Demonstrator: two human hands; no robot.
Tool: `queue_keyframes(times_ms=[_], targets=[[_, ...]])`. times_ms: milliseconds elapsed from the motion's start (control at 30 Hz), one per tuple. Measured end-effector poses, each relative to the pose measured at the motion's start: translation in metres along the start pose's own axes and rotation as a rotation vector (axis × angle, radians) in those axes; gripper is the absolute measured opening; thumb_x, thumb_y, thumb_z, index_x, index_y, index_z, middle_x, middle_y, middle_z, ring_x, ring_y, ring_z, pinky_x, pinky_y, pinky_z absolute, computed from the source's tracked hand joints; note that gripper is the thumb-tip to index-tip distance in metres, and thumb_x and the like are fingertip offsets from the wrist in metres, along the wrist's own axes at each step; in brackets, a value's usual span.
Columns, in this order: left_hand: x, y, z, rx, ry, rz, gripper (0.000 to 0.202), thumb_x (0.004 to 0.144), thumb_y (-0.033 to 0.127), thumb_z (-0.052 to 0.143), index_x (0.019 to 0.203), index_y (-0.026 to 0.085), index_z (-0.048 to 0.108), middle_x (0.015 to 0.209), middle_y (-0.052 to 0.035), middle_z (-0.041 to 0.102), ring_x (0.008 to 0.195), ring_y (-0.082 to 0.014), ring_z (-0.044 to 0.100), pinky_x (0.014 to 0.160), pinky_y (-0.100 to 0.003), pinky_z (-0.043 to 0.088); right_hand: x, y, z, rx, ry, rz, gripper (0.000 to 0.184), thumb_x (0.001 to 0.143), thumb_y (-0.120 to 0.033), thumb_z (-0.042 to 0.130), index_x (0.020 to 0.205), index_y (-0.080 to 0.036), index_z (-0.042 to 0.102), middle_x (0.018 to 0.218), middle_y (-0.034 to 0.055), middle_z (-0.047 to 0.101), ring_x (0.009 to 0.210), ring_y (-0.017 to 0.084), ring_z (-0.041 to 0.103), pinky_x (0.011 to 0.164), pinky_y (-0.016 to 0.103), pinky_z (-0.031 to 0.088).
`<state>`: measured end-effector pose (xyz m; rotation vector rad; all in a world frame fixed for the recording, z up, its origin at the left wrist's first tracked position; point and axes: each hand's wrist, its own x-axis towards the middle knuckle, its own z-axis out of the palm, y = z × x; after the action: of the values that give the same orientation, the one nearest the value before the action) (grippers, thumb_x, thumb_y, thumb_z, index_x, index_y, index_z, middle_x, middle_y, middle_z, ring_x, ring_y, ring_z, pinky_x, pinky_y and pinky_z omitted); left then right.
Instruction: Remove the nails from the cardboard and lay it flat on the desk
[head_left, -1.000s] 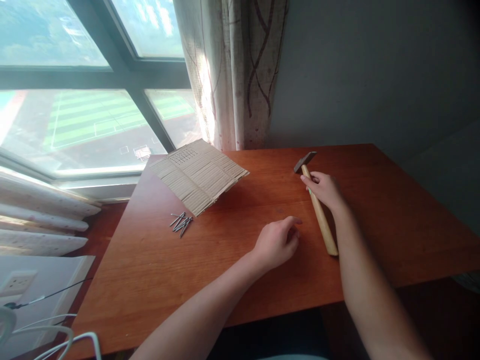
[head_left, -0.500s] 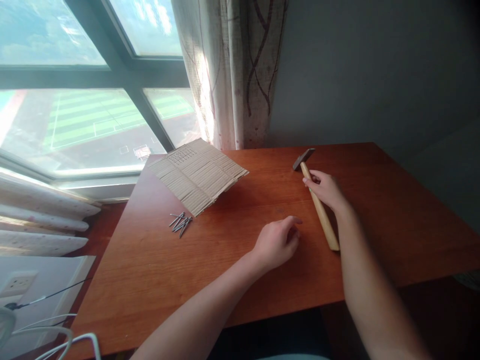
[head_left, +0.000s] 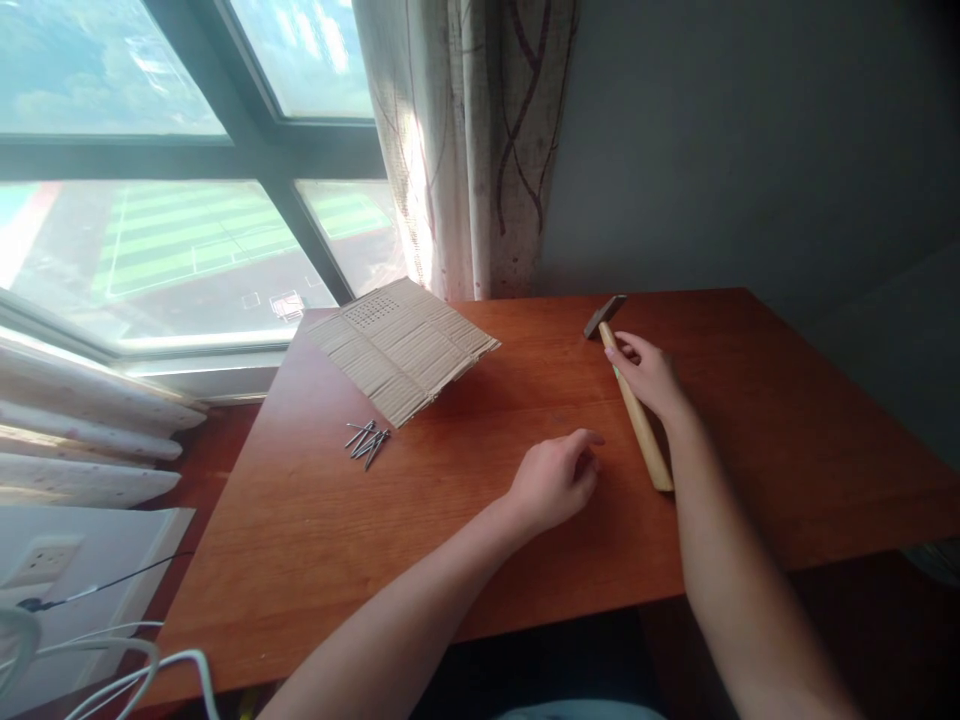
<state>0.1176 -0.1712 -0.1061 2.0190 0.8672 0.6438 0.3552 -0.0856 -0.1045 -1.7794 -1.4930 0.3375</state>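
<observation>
A hammer (head_left: 636,415) with a pale wooden handle and a dark metal head lies at a slant over the table, its head toward the wall. My right hand (head_left: 646,372) pinches the handle just below the head, thumb on the left side. Nearer to me, my left hand (head_left: 556,482) rests on or just above the tabletop, holding nothing, with loosely bent fingers and the index finger reaching forward. Several metal nails (head_left: 369,442) lie in a loose pile to its left. Behind them is a piece of corrugated cardboard (head_left: 416,355) with rows of small holes at its far corner.
The reddish-brown wooden table (head_left: 360,560) reaches to the wall. A window (head_left: 202,230) and a patterned curtain (head_left: 472,150) stand behind its left side. White cables (head_left: 172,660) hang by the near left corner, below a wall socket (head_left: 46,562).
My right hand and the hammer have shifted very slightly left. The left hand stays almost in place. The view has turned a little, moving the cardboard and nails slightly right in the picture.
</observation>
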Motion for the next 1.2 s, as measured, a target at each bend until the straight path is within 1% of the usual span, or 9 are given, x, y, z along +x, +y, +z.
queue_keyframes(times_ms=[100,167,267,400,533,667,833,967,1200], targets=[[0.001,-0.002,0.0,-0.012,0.002,0.001,0.029,0.087,0.017,0.052,0.114,0.019,0.061,0.095,-0.0039,0.074,0.079,-0.0166,0.067,0.071,-0.026,0.05,-0.004,-0.019,-0.008,0.067,0.25,-0.018,0.044,0.085,-0.044,0.059,0.114,-0.013,0.07,0.095,0.0131,0.072,0.076,0.021,0.064,0.074,0.035,0.052],[0.002,-0.003,0.0,-0.028,0.009,0.013,0.03,0.085,0.014,0.051,0.113,0.019,0.062,0.095,-0.0039,0.074,0.081,-0.0166,0.068,0.074,-0.026,0.051,-0.011,-0.04,-0.009,0.148,0.298,-0.032,0.04,0.085,-0.043,0.058,0.112,-0.014,0.07,0.098,0.0135,0.072,0.079,0.021,0.066,0.073,0.034,0.053],[0.001,-0.001,-0.002,0.012,0.03,0.047,0.029,0.085,0.012,0.049,0.111,0.018,0.062,0.095,-0.0044,0.074,0.082,-0.0163,0.068,0.076,-0.026,0.052,-0.026,-0.068,0.004,0.381,0.063,-0.04,0.034,0.087,-0.041,0.057,0.107,-0.017,0.07,0.095,0.0108,0.073,0.078,0.019,0.067,0.07,0.031,0.054],[-0.004,0.014,-0.018,0.351,0.066,0.114,0.025,0.091,0.016,0.044,0.104,0.02,0.066,0.092,-0.0058,0.071,0.08,-0.0175,0.066,0.073,-0.027,0.05,-0.048,-0.081,0.043,0.513,-0.126,0.001,0.029,0.088,-0.038,0.055,0.1,-0.017,0.07,0.087,0.008,0.074,0.067,0.017,0.065,0.063,0.03,0.053],[-0.006,0.035,-0.066,0.641,0.263,0.113,0.029,0.096,0.021,0.04,0.109,0.02,0.066,0.1,-0.0084,0.071,0.09,-0.0203,0.065,0.081,-0.032,0.049,-0.063,-0.078,0.073,0.318,-0.192,-0.147,0.022,0.085,-0.025,0.054,0.097,-0.018,0.072,0.094,0.0089,0.076,0.082,0.021,0.07,0.076,0.035,0.055],[-0.003,0.039,-0.135,0.826,0.522,-0.131,0.034,0.097,0.03,0.042,0.124,0.02,0.06,0.119,-0.0106,0.067,0.107,-0.0283,0.061,0.09,-0.041,0.048,-0.068,-0.078,0.079,0.202,-0.211,-0.274,0.023,0.086,-0.019,0.052,0.095,-0.021,0.073,0.095,0.0077,0.076,0.088,0.022,0.07,0.083,0.036,0.054],[0.0,0.014,-0.187,0.961,0.485,-0.375,0.05,0.096,0.05,0.042,0.132,0.02,0.058,0.139,-0.0149,0.056,0.122,-0.0382,0.052,0.099,-0.055,0.043,-0.066,-0.079,0.077,0.169,-0.208,-0.299,0.023,0.087,-0.017,0.052,0.096,-0.022,0.073,0.095,0.0076,0.075,0.088,0.023,0.07,0.083,0.036,0.054],[-0.001,-0.006,-0.19,0.983,0.355,-0.434,0.055,0.095,0.058,0.038,0.132,0.023,0.06,0.143,-0.0144,0.053,0.126,-0.04,0.049,0.102,-0.058,0.039,-0.066,-0.077,0.076,0.163,-0.196,-0.323,0.024,0.088,-0.017,0.051,0.097,-0.023,0.073,0.096,0.0074,0.075,0.089,0.023,0.069,0.084,0.036,0.054],[-0.005,-0.013,-0.18,1.007,0.351,-0.349,0.053,0.095,0.057,0.041,0.131,0.024,0.06,0.139,-0.0126,0.055,0.127,-0.0381,0.047,0.103,-0.054,0.04,-0.062,-0.077,0.067,0.211,-0.161,-0.276,0.022,0.09,-0.022,0.052,0.1,-0.022,0.072,0.094,0.0075,0.074,0.082,0.022,0.068,0.078,0.035,0.055]])
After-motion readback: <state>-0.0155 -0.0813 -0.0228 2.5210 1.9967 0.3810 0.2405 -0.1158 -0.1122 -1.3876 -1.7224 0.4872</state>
